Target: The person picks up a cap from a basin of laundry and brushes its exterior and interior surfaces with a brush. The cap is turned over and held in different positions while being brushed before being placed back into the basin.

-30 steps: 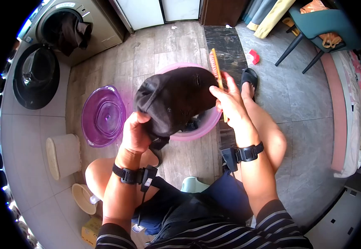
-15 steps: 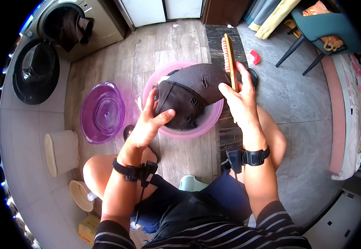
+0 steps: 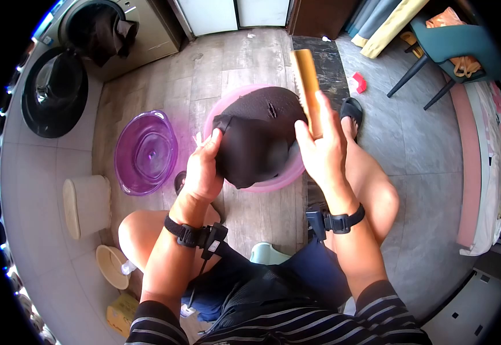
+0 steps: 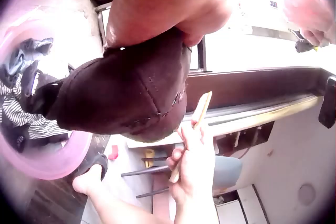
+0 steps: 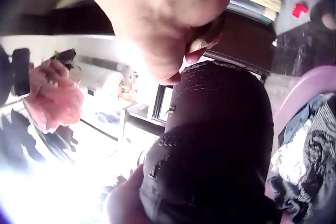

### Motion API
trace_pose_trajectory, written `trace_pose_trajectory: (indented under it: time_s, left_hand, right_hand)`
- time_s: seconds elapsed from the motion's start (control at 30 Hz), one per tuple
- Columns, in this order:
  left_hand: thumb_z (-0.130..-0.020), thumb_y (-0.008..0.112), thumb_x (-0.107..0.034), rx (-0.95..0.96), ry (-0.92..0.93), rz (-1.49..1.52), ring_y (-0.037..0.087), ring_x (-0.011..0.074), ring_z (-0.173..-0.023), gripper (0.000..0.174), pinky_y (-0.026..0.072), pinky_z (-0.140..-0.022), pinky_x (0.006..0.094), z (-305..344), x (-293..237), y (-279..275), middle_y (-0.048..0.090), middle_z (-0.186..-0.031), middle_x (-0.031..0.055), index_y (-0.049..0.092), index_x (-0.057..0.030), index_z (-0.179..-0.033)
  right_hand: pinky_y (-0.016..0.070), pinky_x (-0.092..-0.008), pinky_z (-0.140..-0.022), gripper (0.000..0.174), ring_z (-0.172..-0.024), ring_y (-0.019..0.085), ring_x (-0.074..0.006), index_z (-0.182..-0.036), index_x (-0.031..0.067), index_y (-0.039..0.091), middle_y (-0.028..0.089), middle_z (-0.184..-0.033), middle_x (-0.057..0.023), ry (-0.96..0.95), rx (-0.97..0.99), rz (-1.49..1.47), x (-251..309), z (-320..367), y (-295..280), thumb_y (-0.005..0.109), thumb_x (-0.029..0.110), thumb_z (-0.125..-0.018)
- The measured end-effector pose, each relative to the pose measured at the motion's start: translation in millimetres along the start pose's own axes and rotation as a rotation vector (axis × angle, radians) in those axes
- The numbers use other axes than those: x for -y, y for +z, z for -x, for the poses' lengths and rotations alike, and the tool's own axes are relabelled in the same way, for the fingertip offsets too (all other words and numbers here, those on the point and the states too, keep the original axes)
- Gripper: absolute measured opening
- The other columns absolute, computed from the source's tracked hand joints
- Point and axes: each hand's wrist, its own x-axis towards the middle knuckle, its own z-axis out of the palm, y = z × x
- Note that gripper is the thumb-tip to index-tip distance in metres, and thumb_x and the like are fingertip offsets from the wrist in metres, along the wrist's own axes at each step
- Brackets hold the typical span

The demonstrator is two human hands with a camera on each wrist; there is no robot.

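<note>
A dark cap-like fabric item point(image 3: 256, 138) is held up above a pink basin point(image 3: 213, 109). My left hand point(image 3: 201, 172) grips its left edge, thumb on top. My right hand point(image 3: 326, 152) holds a wooden brush point(image 3: 306, 80) upright at the item's right edge, its back facing up and bristles toward the fabric. In the left wrist view the brush point(image 4: 202, 109) stands between the fingers of the right hand point(image 4: 191, 166). Stitched or torn marks show on the dark fabric point(image 5: 215, 129) in the right wrist view. Wet clothes point(image 4: 37, 113) lie in the basin.
A purple basin point(image 3: 147, 152) stands on the floor at left, near a white bin point(image 3: 88, 206). Behind it is a washing machine point(image 3: 152, 34) with its door open and dark cloth inside. A teal chair point(image 3: 463, 46) is at the upper right.
My left hand has closed from a spread pose onto the fabric's edge. The brush has turned from edge-on to show its wooden back and tilted left; the fabric has shifted and turned.
</note>
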Motion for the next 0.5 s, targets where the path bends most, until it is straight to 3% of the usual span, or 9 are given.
trace_pose_trajectory:
  time_s: [0.03, 0.17, 0.2, 0.3, 0.33, 0.37, 0.43, 0.47, 0.5]
  left_hand:
    - [-0.1, 0.048, -0.031, -0.05, -0.009, 0.035, 0.057, 0.0185, -0.109, 0.041, 0.0429, -0.099, 0.0321, -1, -1, 3, 0.061, -0.122, 0.0085, 0.054, 0.0, -0.126]
    - [-0.1, 0.049, -0.031, -0.136, 0.026, 0.113, 0.057, 0.0198, -0.109, 0.04, 0.0438, -0.097, 0.034, -4, 1, 4, 0.061, -0.12, 0.0085, 0.055, 0.0, -0.123]
    - [-0.1, 0.049, -0.032, -0.171, 0.084, 0.09, 0.059, 0.0199, -0.104, 0.039, 0.0466, -0.093, 0.0336, -5, 3, 3, 0.062, -0.115, 0.009, 0.056, 0.0, -0.12]
    - [-0.098, 0.053, -0.034, -0.223, 0.107, -0.068, 0.055, 0.0184, -0.105, 0.037, 0.0431, -0.094, 0.0326, 2, 1, 3, 0.06, -0.113, 0.0072, 0.057, -0.0049, -0.121]
    - [-0.098, 0.053, -0.034, -0.179, 0.106, -0.069, 0.053, 0.0167, -0.105, 0.037, 0.0424, -0.093, 0.0308, 7, -1, 9, 0.06, -0.113, 0.0062, 0.057, -0.0046, -0.121]
    - [-0.099, 0.052, -0.034, -0.172, 0.138, -0.083, 0.052, 0.0165, -0.107, 0.037, 0.0419, -0.094, 0.0315, 8, 0, 14, 0.06, -0.115, 0.0055, 0.057, -0.0043, -0.122]
    - [-0.1, 0.05, -0.033, -0.124, 0.159, -0.115, 0.052, 0.0165, -0.108, 0.038, 0.0409, -0.096, 0.0313, 8, -1, 13, 0.059, -0.116, 0.0051, 0.055, -0.0042, -0.125]
    - [-0.1, 0.05, -0.032, -0.128, 0.128, -0.108, 0.051, 0.0165, -0.11, 0.039, 0.0405, -0.097, 0.0309, 6, -4, 12, 0.058, -0.118, 0.0052, 0.055, -0.0042, -0.126]
    - [-0.1, 0.049, -0.032, -0.139, 0.095, -0.097, 0.051, 0.0165, -0.111, 0.039, 0.0401, -0.098, 0.0305, 8, -8, 11, 0.058, -0.119, 0.0053, 0.054, -0.0042, -0.128]
  right_hand:
    - [0.05, -0.0335, -0.089, 0.057, -0.106, 0.062, -0.026, -0.136, 0.0014, 0.046, 0.059, -0.123, -0.0182, -0.127, -0.025, -0.088, 0, 5, 5, 0.068, 0.005, -0.084]
    - [0.0537, -0.0348, -0.074, 0.045, -0.08, 0.066, -0.0296, -0.13, 0.0046, 0.056, 0.066, -0.092, -0.015, -0.196, 0.255, -0.368, 30, 34, 15, 0.068, 0.01, -0.086]
    - [0.0532, -0.0353, -0.067, 0.044, -0.072, 0.065, -0.0278, -0.131, 0.0072, 0.057, 0.065, -0.087, -0.0148, -0.195, 0.426, -0.305, 32, 43, 14, 0.066, 0.013, -0.088]
    - [0.0519, -0.0345, -0.062, 0.044, -0.065, 0.063, -0.0261, -0.132, 0.0087, 0.056, 0.064, -0.081, -0.0145, -0.144, 0.428, -0.275, 29, 41, 20, 0.064, 0.012, -0.089]
    - [0.0551, -0.0367, -0.062, 0.043, -0.07, 0.067, -0.0292, -0.131, 0.013, 0.056, 0.068, -0.091, -0.0151, -0.061, 0.383, -0.325, 28, 34, 22, 0.065, 0.018, -0.089]
    - [0.0521, -0.0304, -0.064, 0.042, -0.07, 0.064, -0.016, -0.134, 0.009, 0.054, 0.069, -0.094, -0.0168, 0.142, 0.501, -0.372, 20, 29, 25, 0.062, 0.015, -0.093]
    - [0.0532, -0.0293, -0.074, 0.042, -0.085, 0.067, -0.016, -0.134, 0.0063, 0.053, 0.069, -0.104, -0.0184, 0.319, 0.65, -0.285, 23, 13, 18, 0.061, 0.017, -0.094]
    - [0.0514, -0.0296, -0.085, 0.042, -0.1, 0.067, -0.0193, -0.134, 0.0038, 0.053, 0.067, -0.112, -0.0184, 0.055, 0.468, -0.418, 26, 29, 25, 0.06, 0.016, -0.094]
    - [0.0506, -0.03, -0.087, 0.042, -0.104, 0.065, -0.02, -0.134, 0.0033, 0.052, 0.066, -0.115, -0.0182, 0.033, 0.504, -0.421, 27, 32, 23, 0.06, 0.016, -0.094]
